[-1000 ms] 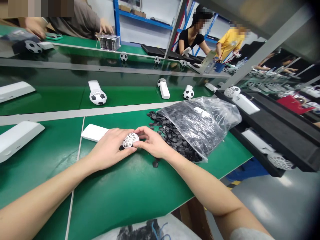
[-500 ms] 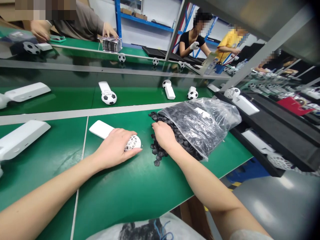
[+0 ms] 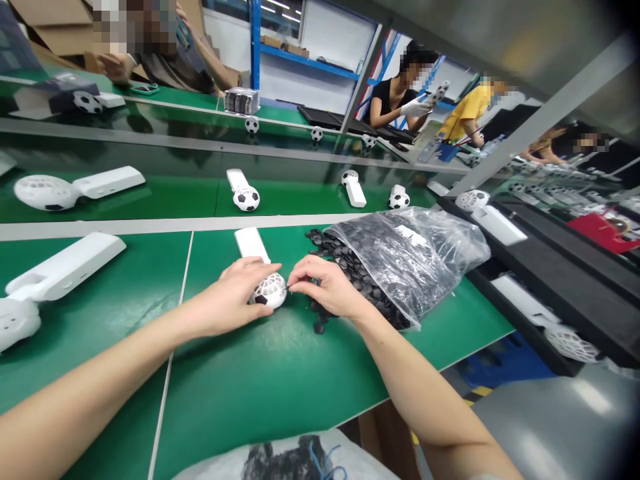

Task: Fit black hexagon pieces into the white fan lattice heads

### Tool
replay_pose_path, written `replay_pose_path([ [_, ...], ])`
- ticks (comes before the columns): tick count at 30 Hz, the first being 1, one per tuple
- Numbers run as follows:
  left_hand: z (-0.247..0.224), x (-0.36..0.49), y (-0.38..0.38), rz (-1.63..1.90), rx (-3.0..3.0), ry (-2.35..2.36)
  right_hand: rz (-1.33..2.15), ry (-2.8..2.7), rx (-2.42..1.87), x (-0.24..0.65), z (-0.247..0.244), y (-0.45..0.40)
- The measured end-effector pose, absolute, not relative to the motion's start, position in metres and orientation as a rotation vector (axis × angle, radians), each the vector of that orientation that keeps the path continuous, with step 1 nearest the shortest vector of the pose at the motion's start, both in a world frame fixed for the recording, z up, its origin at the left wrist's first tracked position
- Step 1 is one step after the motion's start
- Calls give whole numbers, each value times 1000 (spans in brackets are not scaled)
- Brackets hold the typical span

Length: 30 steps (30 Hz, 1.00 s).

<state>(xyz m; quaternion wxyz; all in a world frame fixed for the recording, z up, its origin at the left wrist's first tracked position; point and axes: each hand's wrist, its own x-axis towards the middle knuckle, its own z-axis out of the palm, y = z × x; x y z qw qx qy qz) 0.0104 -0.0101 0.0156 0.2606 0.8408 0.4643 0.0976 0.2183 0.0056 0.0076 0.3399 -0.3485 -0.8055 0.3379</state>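
My left hand (image 3: pixel 234 295) is shut around a white lattice ball (image 3: pixel 271 291), which is joined to a white handle-shaped casing (image 3: pixel 251 245) pointing away from me. My right hand (image 3: pixel 324 287) sits just right of the ball, with a small black patch (image 3: pixel 290 287) pinched at its fingertips. The patch almost touches the lattice. Loose black pentagonal patches (image 3: pixel 340 267) spill beside that hand from a clear plastic bag (image 3: pixel 415 263) full of them. The hands hide the ball's lower side.
The green workbench (image 3: pixel 260 393) runs across the view. Finished football-patterned devices (image 3: pixel 246 198) stand on a green surface beyond a grey rail. White casings lie at left, and a black foam tray (image 3: pixel 550 287) sits at right. Co-workers sit further back.
My right hand has moved left from the patch pile to the ball, carrying a patch. The ball and casing have turned, with the casing now pointing away from me.
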Motion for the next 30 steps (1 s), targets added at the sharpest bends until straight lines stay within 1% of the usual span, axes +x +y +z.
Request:
replay_pose_path([
  [2, 16, 5, -7, 226, 2198, 1143, 971, -2084, -887, 217, 7, 4],
  [5, 11, 5, -6, 305, 2171, 1091, 1113, -2075, -903, 215, 5, 4],
  [13, 4, 20, -12, 515, 2111, 1138, 1245, -1927, -969, 206, -2, 3],
  [18, 2, 21, -11, 555, 2138, 1133, 1385, -1841, -980, 203, -9, 1],
  [22, 2, 20, -9, 567, 2155, 1093, 1410, -1864, -1036, 205, -12, 6],
  [24, 3, 19, -7, 546, 2148, 1085, 1271, -1955, -1136, 212, -11, 16],
  [25, 3, 18, -7, 540, 2141, 1098, 1102, -2011, -1225, 217, -10, 24],
  [28, 1, 17, -6, 553, 2130, 1137, 349, -2217, -1553, 234, -7, 49],
  [30, -1, 17, -7, 563, 2132, 1124, 5, -2405, -1667, 241, -6, 62],
])
